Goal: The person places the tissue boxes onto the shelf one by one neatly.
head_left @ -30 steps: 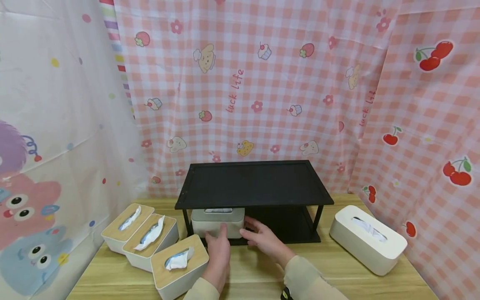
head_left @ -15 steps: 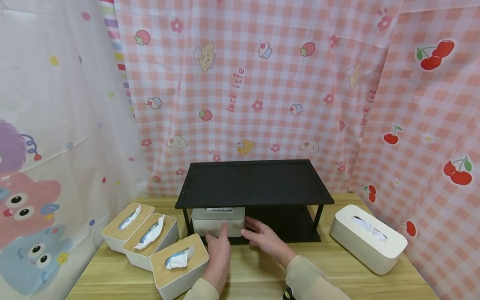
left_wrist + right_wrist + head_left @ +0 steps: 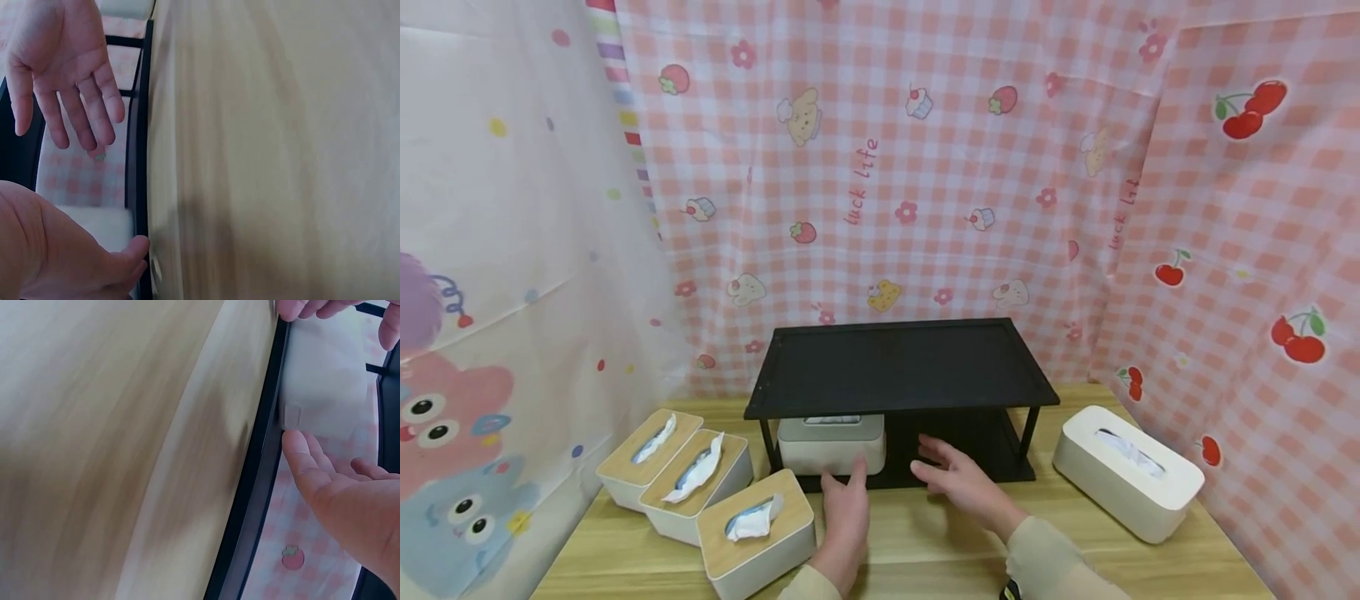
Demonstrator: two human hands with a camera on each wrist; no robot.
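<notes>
A cream tissue box stands at the left end of the black rack's lower shelf, its top partly hidden by the upper shelf. Close in front of that box is my left hand, thumb and fingertips at its lower front and the shelf's front edge. In the left wrist view the left hand has its fingertips at the black rail. My right hand is apart from the box on its right, fingers spread and pointing into the shelf. The palm of the right hand shows bare in the left wrist view.
Three white tissue boxes with wooden lids, the nearest angled, stand left of the rack. A longer cream tissue box lies to the right. The rack's upper shelf overhangs the hands' work. Patterned cloths hang around the wooden table.
My right hand has come away from the box's right side and moved right. The left hand has shifted slightly along the box's front. The head view has turned a little.
</notes>
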